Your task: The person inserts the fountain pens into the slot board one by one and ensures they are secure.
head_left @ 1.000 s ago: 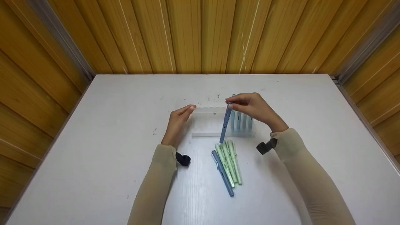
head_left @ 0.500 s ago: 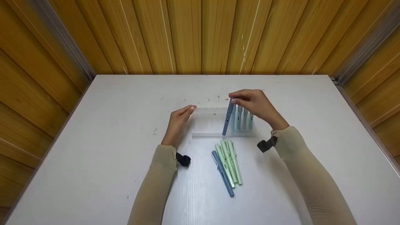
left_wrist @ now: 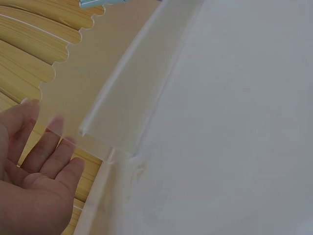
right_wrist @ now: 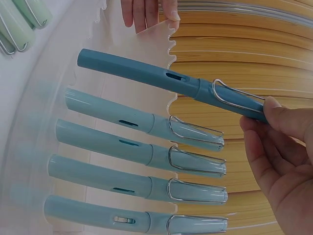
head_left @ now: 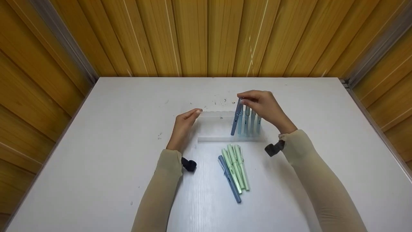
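A dark blue pen [right_wrist: 142,73] with a wire clip hangs from my right hand [head_left: 267,106], pinched near its cap end by thumb and fingers. It slants in front of the clear pen rack [head_left: 213,126], left of several light blue pens [right_wrist: 107,144] that lean side by side in that rack. In the right wrist view there is a gap between the dark pen and its nearest neighbour. My left hand [head_left: 185,125] holds the rack's upper left corner; in the left wrist view some fingertips [left_wrist: 55,125] show through the clear sheet, which has a scalloped edge.
On the white table [head_left: 128,112], in front of the rack, lie green pens [head_left: 235,167] fanned together and another dark blue pen [head_left: 229,178] beside them. Small dark marks dot the surface behind the rack. Yellow wood-look panels [head_left: 193,38] enclose the table.
My right hand has raised the dark blue pen up and slightly right, from over the green pens to the rack's front. The left hand and the rack have stayed put.
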{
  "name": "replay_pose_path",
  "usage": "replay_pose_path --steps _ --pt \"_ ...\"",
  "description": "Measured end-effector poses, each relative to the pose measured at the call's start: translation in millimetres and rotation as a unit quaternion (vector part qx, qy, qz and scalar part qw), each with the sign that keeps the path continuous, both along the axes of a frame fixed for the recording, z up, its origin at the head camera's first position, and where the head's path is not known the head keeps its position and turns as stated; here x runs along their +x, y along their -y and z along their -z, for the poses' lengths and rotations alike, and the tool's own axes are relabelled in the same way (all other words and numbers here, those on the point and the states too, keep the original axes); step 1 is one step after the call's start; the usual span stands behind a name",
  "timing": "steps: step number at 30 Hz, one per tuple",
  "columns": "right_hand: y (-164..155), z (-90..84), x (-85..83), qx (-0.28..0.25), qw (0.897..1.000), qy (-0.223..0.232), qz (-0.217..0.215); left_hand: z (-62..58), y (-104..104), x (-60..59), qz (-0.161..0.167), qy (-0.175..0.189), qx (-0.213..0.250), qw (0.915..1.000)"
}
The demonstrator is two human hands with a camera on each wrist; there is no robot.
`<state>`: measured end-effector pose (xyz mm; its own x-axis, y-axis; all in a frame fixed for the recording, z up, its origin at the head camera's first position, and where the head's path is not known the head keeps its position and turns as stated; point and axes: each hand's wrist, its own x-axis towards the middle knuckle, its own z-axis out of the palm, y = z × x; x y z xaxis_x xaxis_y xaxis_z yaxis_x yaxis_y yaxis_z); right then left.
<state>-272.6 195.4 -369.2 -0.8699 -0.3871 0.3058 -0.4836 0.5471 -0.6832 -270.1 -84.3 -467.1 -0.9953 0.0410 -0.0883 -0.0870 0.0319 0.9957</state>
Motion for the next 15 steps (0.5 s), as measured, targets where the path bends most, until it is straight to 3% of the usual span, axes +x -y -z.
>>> replay_pose_path --steps 15 --pt "5.0 6.8 -3.0 0.019 1.0 -0.008 0.003 2.4 0.4 -0.4 0.007 -0.01 0.003 0.9999"
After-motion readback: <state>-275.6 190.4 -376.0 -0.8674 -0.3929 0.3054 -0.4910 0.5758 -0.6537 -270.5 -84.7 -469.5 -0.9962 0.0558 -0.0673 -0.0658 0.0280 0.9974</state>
